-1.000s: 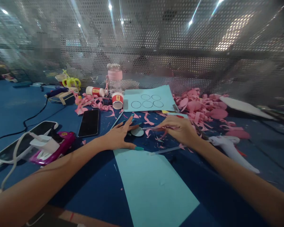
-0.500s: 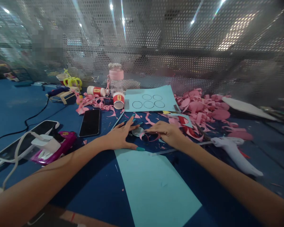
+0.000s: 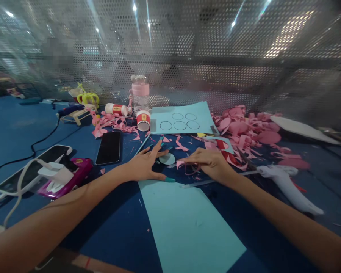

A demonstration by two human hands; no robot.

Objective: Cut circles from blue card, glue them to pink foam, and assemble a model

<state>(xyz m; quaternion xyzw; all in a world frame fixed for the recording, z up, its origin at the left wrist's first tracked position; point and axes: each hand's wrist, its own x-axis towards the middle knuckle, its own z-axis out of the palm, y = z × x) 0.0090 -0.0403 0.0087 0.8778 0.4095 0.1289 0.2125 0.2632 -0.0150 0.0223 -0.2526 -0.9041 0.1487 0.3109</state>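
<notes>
Disc (image 3: 167,159) flat between hands

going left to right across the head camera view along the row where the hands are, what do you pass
Pink tool → black phone → left hand → small pale paper disc → right hand → white glue gun.

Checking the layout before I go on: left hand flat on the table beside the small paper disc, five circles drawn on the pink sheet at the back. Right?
Not quite. The head view shows the five circles on a light blue sheet, not a pink one; the pink is the scraps beside it. The left hand does lie flat beside the small paper disc.
</notes>
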